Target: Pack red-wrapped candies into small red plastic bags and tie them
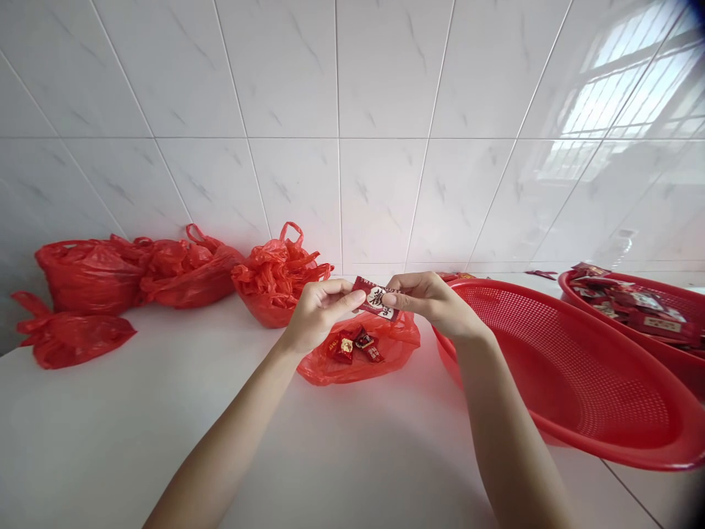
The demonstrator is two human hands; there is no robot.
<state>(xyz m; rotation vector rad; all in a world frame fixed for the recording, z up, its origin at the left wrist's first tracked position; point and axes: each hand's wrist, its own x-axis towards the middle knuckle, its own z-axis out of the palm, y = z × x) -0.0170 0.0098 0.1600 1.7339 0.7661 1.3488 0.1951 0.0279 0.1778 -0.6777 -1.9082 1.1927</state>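
A small dark red packet [375, 297] with a pale round label is pinched between both hands. My left hand [324, 312] grips its left end with thumb and fingers, and my right hand [432, 300] grips its right end. Just below and behind the hands, an open red plastic bag [358, 371] lies on the white surface. A few small wrapped packets [344, 347] rest inside that bag, red and dark in colour.
Several red plastic bags [192, 272] stand at the left along the tiled wall [385, 73]. A large red perforated basket [551, 367] sits at the right. Behind it, another red basket [611, 334] holds many packets [655, 312].
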